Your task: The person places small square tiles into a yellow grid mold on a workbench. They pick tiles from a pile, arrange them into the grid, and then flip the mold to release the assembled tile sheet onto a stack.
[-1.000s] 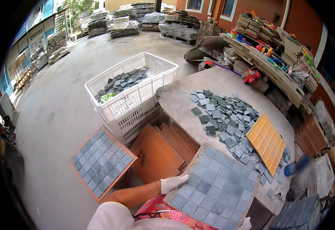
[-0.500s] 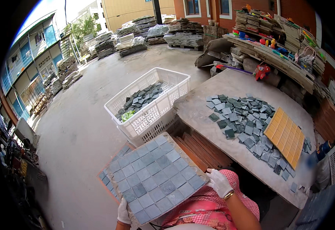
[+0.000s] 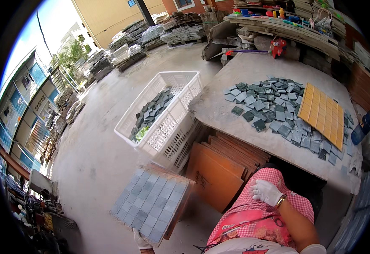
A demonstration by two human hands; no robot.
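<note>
A square panel of grey-blue mosaic tiles (image 3: 149, 199) lies low in front of me, on top of brown-orange boards whose edge shows along its right side. My left hand (image 3: 141, 240), in a white glove, grips the panel's near edge; some of its fingers are hidden by the panel. Over my pink checked apron (image 3: 231, 211) is my gloved right hand (image 3: 267, 192), holding nothing, its fingers loosely apart. Loose square stone tiles (image 3: 278, 103) lie heaped on the table (image 3: 219, 99), partly under a yellow gridded tray (image 3: 321, 115) that leans on them.
A white plastic crate (image 3: 168, 139) with dark tiles inside stands left of the table. Orange-brown boards (image 3: 214, 173) lean under the table edge. A blue bottle (image 3: 362, 129) is at the right. Stacked stone slabs (image 3: 183, 29) stand farther back.
The tile panel has gone down and away from my body, onto the boards. My right hand has let go of it and drawn back over my apron. The view has tilted.
</note>
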